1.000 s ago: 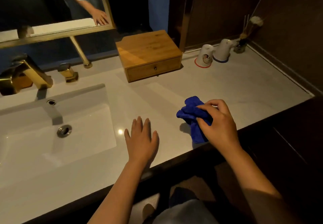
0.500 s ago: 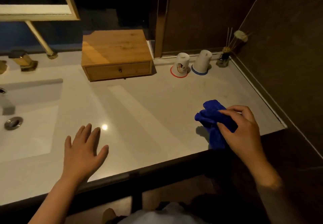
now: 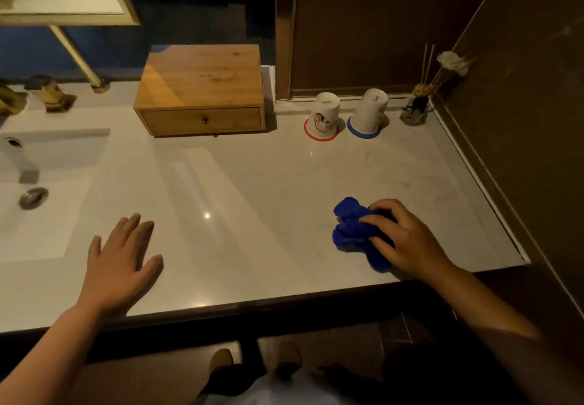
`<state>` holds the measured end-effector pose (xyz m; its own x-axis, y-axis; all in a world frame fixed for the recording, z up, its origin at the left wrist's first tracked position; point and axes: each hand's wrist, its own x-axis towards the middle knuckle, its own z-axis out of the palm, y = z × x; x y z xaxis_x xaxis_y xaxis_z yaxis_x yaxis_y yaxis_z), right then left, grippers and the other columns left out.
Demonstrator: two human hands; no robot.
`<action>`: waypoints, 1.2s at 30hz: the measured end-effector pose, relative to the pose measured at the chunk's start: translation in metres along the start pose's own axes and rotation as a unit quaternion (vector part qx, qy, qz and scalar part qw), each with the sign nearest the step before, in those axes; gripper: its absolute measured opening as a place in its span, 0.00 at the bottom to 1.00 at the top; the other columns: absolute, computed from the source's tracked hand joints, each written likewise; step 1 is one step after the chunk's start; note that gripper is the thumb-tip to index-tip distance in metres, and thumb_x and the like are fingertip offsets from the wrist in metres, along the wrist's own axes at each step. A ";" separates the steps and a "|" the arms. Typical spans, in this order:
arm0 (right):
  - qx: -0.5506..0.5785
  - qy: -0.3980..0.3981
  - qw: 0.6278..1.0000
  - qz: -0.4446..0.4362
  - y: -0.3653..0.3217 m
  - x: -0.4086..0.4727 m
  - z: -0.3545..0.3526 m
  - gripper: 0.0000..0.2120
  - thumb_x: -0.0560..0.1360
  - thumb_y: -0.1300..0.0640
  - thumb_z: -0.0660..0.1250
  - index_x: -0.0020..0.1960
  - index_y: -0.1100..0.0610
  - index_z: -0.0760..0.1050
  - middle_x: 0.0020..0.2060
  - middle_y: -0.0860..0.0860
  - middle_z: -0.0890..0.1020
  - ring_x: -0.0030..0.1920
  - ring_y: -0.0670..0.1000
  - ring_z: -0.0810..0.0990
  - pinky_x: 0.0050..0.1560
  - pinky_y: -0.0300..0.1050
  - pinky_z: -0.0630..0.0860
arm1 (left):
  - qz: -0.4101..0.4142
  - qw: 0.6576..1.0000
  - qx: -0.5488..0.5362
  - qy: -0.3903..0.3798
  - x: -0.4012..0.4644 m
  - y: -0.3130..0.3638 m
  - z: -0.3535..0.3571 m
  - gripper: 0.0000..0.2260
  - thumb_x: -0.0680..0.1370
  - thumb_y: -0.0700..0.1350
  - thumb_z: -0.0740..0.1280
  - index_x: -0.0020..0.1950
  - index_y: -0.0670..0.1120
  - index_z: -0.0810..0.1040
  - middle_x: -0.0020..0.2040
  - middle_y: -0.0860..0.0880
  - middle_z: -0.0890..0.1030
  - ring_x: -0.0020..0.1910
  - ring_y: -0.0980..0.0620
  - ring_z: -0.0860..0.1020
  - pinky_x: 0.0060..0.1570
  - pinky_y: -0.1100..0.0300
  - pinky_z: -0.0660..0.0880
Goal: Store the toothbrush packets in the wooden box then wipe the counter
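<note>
On the lower right of the frame I see my right hand [image 3: 407,243] gripping a crumpled blue cloth [image 3: 354,230], fingers curled over it, and the cloth lies on the pale tabletop [image 3: 252,183]. My left hand [image 3: 120,262] rests flat on the tabletop at the lower left, fingers straight and spread, holding nothing. The wooden box [image 3: 202,91] stands at the upper centre against the back wall, its drawer closed. To the right of it two cups [image 3: 325,115] stand upside down. The sink [image 3: 47,189] is at the left edge.
</note>
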<state>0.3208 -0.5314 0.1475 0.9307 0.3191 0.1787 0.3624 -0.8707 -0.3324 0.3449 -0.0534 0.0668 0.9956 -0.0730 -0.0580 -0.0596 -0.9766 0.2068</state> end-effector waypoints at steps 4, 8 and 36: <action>-0.014 -0.051 0.999 -0.004 0.014 -0.009 0.019 0.16 0.68 0.66 0.71 0.56 0.63 0.76 0.55 0.61 0.77 0.46 0.59 0.81 0.42 0.53 0.81 | 0.000 1.000 -0.002 0.004 0.003 0.000 0.001 0.32 0.73 0.64 0.49 0.75 0.54 0.57 0.78 0.51 0.54 0.77 0.52 0.49 0.73 0.44 0.44; 0.004 -0.067 0.997 0.030 0.024 -0.014 0.029 0.21 0.70 0.62 0.70 0.62 0.60 0.72 0.59 0.59 0.75 0.49 0.57 0.80 0.43 0.51 0.81 | 0.002 1.000 -0.002 0.004 0.003 0.004 -0.001 0.32 0.73 0.64 0.49 0.75 0.53 0.57 0.78 0.50 0.54 0.77 0.51 0.50 0.73 0.44 0.44; -0.082 -0.116 0.954 0.265 -0.017 -0.016 0.067 0.32 0.74 0.38 0.55 0.74 0.42 0.46 0.76 0.53 0.52 0.75 0.53 0.49 0.72 0.61 0.47 | 0.001 1.000 -0.005 -0.011 0.000 0.013 -0.006 0.33 0.72 0.63 0.48 0.75 0.52 0.57 0.78 0.50 0.54 0.77 0.50 0.50 0.73 0.42 0.45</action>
<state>0.3032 -0.4967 0.0887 0.9737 -0.1250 -0.1906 -0.1575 -0.9734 -0.1663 0.3449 -0.0647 0.0753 0.9937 -0.0795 -0.0797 -0.0605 -0.9743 0.2170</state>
